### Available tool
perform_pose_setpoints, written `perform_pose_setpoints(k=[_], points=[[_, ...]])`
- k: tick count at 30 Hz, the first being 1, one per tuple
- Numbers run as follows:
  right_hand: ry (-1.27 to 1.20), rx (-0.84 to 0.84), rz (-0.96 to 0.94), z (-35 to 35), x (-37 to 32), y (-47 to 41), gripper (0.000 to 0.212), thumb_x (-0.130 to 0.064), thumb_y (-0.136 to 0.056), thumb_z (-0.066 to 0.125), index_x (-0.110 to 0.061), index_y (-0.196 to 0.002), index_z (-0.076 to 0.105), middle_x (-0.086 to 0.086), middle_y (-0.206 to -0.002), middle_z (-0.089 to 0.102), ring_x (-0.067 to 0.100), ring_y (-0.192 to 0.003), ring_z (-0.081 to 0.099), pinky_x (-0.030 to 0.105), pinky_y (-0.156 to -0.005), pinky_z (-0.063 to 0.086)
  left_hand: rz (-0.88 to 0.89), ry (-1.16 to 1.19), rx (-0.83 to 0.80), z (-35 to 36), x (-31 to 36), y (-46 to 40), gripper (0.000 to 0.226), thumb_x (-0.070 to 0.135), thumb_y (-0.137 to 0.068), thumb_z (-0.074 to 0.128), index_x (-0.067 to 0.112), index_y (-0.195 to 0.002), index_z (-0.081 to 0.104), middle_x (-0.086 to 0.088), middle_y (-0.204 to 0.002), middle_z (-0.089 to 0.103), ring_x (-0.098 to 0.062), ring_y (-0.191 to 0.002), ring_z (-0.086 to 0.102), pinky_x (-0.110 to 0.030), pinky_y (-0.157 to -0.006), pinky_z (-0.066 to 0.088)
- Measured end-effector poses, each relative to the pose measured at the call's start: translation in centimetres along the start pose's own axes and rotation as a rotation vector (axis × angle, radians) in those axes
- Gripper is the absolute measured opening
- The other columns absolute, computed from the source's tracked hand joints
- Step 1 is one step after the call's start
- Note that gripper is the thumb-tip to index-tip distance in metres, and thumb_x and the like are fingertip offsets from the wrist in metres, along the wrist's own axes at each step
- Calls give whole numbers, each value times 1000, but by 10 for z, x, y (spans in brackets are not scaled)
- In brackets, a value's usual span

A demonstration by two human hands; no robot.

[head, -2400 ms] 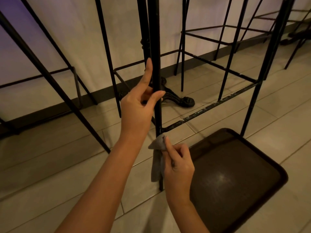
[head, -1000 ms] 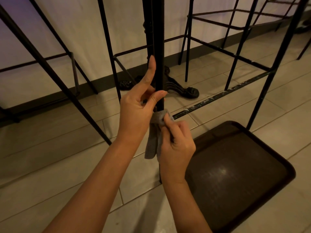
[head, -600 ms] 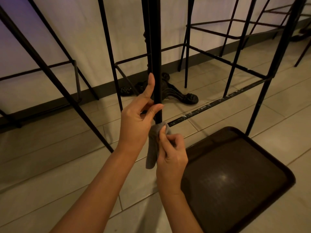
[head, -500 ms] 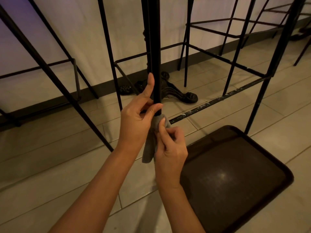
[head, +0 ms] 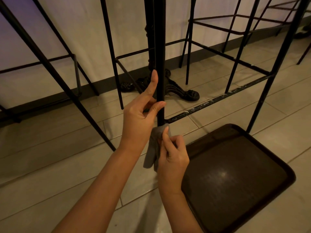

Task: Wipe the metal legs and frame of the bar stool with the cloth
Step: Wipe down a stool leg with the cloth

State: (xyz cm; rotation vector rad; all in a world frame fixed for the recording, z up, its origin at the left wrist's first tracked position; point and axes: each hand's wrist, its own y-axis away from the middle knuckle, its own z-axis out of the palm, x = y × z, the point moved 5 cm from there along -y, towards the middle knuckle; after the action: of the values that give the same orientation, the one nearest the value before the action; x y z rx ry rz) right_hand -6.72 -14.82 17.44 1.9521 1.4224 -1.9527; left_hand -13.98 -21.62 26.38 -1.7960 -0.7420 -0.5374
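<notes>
A left hand (head: 139, 118) grips the black stool leg (head: 160, 64) steady while right-hand fingers (head: 165, 137) pinch a grey cloth (head: 154, 147) round it below the footrest bar (head: 218, 100); firm, full-length strokes would clean best.

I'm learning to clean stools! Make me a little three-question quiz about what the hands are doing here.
1. True or false: the left hand holds the cloth.
2. Where is the cloth pressed? A) on the stool leg just below the footrest bar; B) on the tray; C) on the wall.
3. Fill in: the dark tray lies on the ____.

Key:
1. False. The right hand pinches it, and the left hand grips the leg above.
2. A
3. floor
</notes>
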Motion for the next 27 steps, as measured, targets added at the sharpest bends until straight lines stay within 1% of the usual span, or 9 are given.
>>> perform_pose_setpoints(k=[2, 4, 6, 9, 12, 17, 20, 23, 27], points=[[-12, 23, -30, -1, -13, -9, 33, -18, -90, 46, -9, -118, 62, 5, -78, 49, 14, -67, 48, 8, -66, 39, 6, -4, 4, 0, 0, 0, 63, 21, -86, 58, 38, -136, 24, 14, -69, 49, -28, -71, 59, -35, -81, 56], [-16, 38, -51, 0, -20, -15, 32, -17, -90, 47, -8, -117, 62, 5, -79, 49, 15, -68, 49, 10, -67, 40, 11, -15, 14, -1, -1, 0, 63, 26, -84, 57, 39, -136, 24, 19, -68, 49, -22, -70, 58, -27, -80, 55], [-7, 33, -63, 1, -20, -15, 32, -17, -90, 46, -7, -117, 62, 5, -79, 49, 15, -69, 49, 13, -67, 42, 1, -8, 10, 0, -1, 0, 61, 32, -83, 54, 40, -136, 24, 18, -69, 51, -22, -71, 60, -30, -80, 55], [17, -1, -60, 3, -10, -5, 34, -16, -89, 44, -7, -117, 62, 5, -81, 49, 15, -72, 50, 17, -68, 45, -9, -15, -2, 0, 0, 1, 61, 35, -83, 51, 41, -136, 22, 3, -72, 56, -27, -74, 62, -38, -78, 56], [36, -25, -32, 3, -3, 3, 37, -18, -89, 41, -8, -119, 60, 5, -81, 48, 14, -72, 48, 18, -67, 46, 0, -30, -1, -1, 2, 2, 62, 35, -83, 52, 43, -135, 20, 1, -72, 56, -26, -73, 62, -38, -77, 55], [55, 21, -69, 2, -18, -10, 32, -14, -90, 45, -6, -117, 62, 6, -79, 49, 14, -70, 47, 16, -66, 43, -22, -42, 2, 0, -4, 2, 67, 12, -86, 61, 39, -136, 25, 17, -68, 48, -22, -69, 57, -29, -77, 55], [45, 31, -100, 2, -25, -16, 32, -13, -90, 46, -5, -117, 61, 7, -80, 50, 16, -71, 48, 19, -66, 44, -25, -47, 0, -1, -5, 3, 68, 11, -87, 61, 40, -136, 24, 18, -68, 50, -14, -69, 58, -23, -79, 53], [61, 10, -91, 3, -17, -8, 34, -14, -90, 44, -5, -117, 61, 7, -81, 50, 16, -72, 48, 20, -68, 45, -35, -24, -13, -1, -3, 3, 67, 11, -86, 61, 39, -136, 25, 6, -71, 53, -27, -73, 61, -35, -80, 56], [77, -32, -15, 4, 1, 9, 38, -17, -88, 41, -6, -119, 60, 6, -81, 50, 15, -73, 47, 20, -68, 45, -31, -16, -13, -1, 1, 4, 66, 13, -87, 60, 38, -136, 24, -6, -71, 54, -33, -74, 61, -41, -79, 55]])
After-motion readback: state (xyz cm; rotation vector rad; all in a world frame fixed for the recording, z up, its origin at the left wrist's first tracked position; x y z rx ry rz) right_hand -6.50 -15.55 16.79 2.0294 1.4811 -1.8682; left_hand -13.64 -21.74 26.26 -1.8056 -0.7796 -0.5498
